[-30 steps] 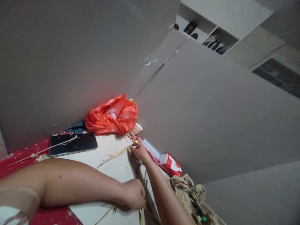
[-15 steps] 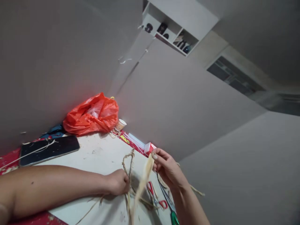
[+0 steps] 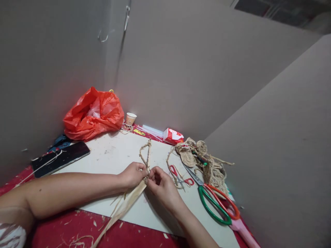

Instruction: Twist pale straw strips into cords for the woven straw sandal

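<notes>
Over the white board, my left hand pinches the lower end of a braided straw cord, whose loop stands up beyond the fingers. My right hand meets it there, its thumb and fingers closed at the top of a pale, flat fibre strip. From the fingers the strip slants down to the bottom edge of the view. Thinner loose strands hang beside it. My fingertips hide just where strip and cord meet.
On the right lie small red-handled scissors, large scissors and coiled braided cord. A red tissue box, paper cup and orange plastic bag line the wall. A black phone lies left on the white board.
My right hand has come down and left with the strip, from raised and apart to touching my left hand at the cord. The view has tilted downward, showing more of the table.
</notes>
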The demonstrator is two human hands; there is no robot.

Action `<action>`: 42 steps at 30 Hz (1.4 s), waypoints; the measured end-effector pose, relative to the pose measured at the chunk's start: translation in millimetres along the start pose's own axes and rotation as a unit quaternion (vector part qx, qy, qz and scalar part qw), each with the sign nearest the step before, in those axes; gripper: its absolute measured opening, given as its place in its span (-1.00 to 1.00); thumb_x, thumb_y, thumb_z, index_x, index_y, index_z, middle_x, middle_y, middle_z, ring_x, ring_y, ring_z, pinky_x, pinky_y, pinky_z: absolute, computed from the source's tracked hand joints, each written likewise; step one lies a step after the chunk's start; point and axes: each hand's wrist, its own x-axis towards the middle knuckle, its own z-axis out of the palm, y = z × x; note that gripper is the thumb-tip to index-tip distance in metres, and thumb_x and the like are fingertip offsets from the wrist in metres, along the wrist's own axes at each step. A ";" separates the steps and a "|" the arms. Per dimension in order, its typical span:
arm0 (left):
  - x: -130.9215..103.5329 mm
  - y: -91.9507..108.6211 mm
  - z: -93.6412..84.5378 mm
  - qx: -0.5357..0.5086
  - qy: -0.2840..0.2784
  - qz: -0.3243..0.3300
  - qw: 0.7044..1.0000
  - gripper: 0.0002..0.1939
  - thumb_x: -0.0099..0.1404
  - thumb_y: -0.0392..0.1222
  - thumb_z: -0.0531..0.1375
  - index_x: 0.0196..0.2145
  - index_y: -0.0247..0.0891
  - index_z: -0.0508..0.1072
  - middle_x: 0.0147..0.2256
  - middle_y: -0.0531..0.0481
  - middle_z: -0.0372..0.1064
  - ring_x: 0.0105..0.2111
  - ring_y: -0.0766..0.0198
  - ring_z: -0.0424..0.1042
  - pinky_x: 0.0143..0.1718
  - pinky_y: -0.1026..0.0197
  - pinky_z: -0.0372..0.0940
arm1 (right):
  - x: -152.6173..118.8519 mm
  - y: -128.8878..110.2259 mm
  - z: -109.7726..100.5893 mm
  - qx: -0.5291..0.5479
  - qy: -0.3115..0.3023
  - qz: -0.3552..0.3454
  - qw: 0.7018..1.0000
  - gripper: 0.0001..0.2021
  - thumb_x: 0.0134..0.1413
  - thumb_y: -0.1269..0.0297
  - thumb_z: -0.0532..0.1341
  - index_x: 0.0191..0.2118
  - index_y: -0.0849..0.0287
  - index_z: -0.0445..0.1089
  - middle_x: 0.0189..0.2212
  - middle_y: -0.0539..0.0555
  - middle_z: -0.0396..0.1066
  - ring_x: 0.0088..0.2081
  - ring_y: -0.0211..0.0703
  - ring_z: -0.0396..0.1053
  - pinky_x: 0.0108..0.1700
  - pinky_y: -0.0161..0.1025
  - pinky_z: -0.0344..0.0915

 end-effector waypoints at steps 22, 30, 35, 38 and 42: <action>-7.6 15.8 5.3 0.056 0.060 0.042 0.996 -0.73 0.23 -0.03 0.08 -0.50 -0.28 0.26 -0.76 0.18 0.09 -0.74 0.46 0.12 -0.67 0.39 -0.02 | -15.0 3.6 17.1 0.302 -0.026 0.176 0.936 -0.68 -0.05 0.08 0.26 -0.57 0.24 0.28 -0.75 -0.07 0.30 -0.78 -0.45 0.09 -0.73 -0.47 0.00; -7.1 15.4 5.4 0.067 0.075 0.040 0.994 -0.73 0.24 -0.01 0.09 -0.46 -0.28 0.29 -0.75 0.18 0.10 -0.74 0.46 0.10 -0.66 0.37 0.00 | -13.1 5.8 16.7 0.298 -0.019 0.170 0.939 -0.71 -0.02 0.14 0.22 -0.58 0.24 0.29 -0.78 -0.08 0.28 -0.78 -0.44 0.10 -0.72 -0.47 0.00; -8.0 12.8 7.7 0.039 0.048 0.020 0.998 -0.71 0.25 0.04 0.08 -0.42 -0.27 0.27 -0.75 0.18 0.14 -0.77 0.43 0.15 -0.69 0.37 0.01 | -11.6 4.7 18.3 0.275 -0.014 0.177 0.945 -0.78 -0.05 0.22 0.20 -0.58 0.21 0.25 -0.76 -0.08 0.29 -0.77 -0.43 0.11 -0.72 -0.47 0.05; -8.7 12.3 8.8 0.004 0.022 0.016 1.000 -0.73 0.26 0.02 0.08 -0.42 -0.25 0.24 -0.75 0.17 0.17 -0.75 0.38 0.22 -0.68 0.36 0.05 | -8.4 4.6 18.7 0.241 0.025 0.191 0.951 -0.82 -0.12 0.31 0.20 -0.58 0.16 0.17 -0.75 -0.12 0.28 -0.78 -0.43 0.11 -0.73 -0.46 0.04; -7.3 13.2 7.8 -0.029 0.021 0.022 0.999 -0.74 0.26 -0.01 0.09 -0.42 -0.27 0.24 -0.69 0.12 0.24 -0.69 0.40 0.22 -0.63 0.36 0.06 | -5.4 6.6 11.9 0.247 0.078 0.177 0.950 -0.83 -0.10 0.29 0.20 -0.55 0.16 0.18 -0.72 -0.13 0.27 -0.76 -0.42 0.09 -0.72 -0.44 0.04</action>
